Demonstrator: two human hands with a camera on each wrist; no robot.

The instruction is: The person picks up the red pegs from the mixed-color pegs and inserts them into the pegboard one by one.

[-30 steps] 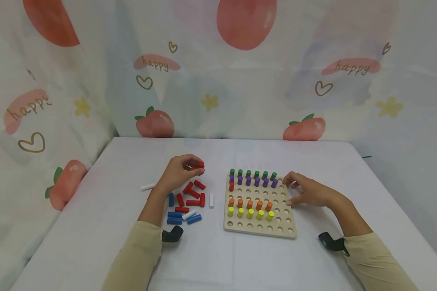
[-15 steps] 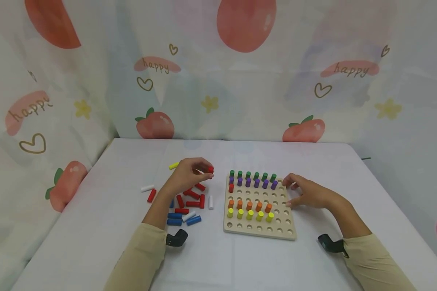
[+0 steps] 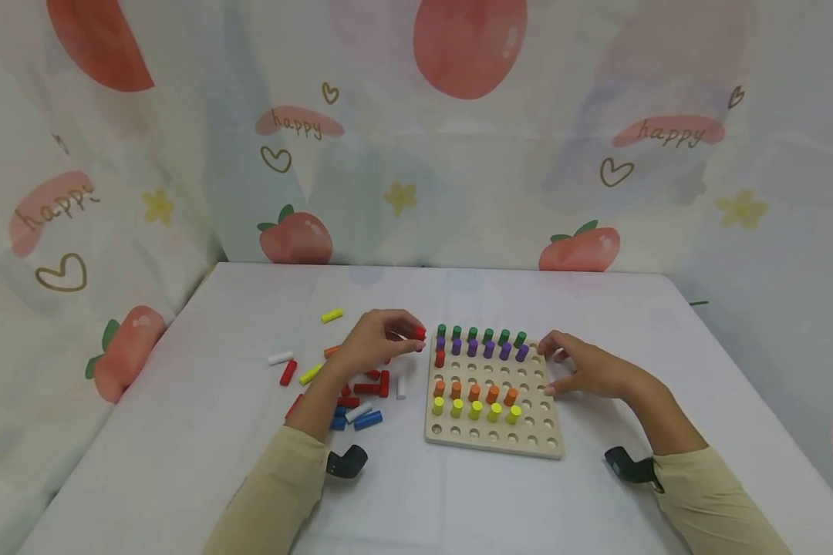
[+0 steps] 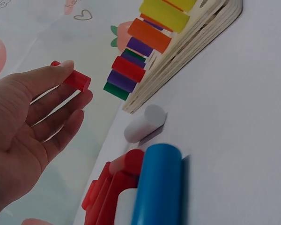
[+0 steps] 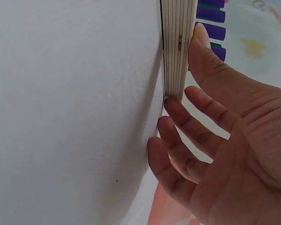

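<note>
My left hand [image 3: 375,344] pinches a red peg [image 3: 419,333] between thumb and fingers, just left of the pegboard's far left corner. In the left wrist view the held peg [image 4: 79,81] is tilted, clear of the board. The wooden pegboard [image 3: 489,442] carries standing green pegs [image 3: 488,335], purple pegs [image 3: 489,350], one red peg [image 3: 440,359], orange pegs [image 3: 475,392] and yellow pegs [image 3: 476,409] in rows, with bare holes between and beside them. My right hand [image 3: 590,366] holds the board's right edge, thumb on top and fingers against its side [image 5: 174,56].
Loose red pegs [image 3: 368,388], blue pegs [image 3: 368,420] and white pegs [image 3: 401,387] lie left of the board, partly hidden by my left arm. A yellow peg [image 3: 332,316] lies farther back. A printed cloth [image 3: 458,193] hangs behind the white table [image 3: 562,304].
My left hand has moved right and slightly nearer with the red peg, up to the board's left side. Pegs behind the arm have come into view. My right hand has stayed put.
</note>
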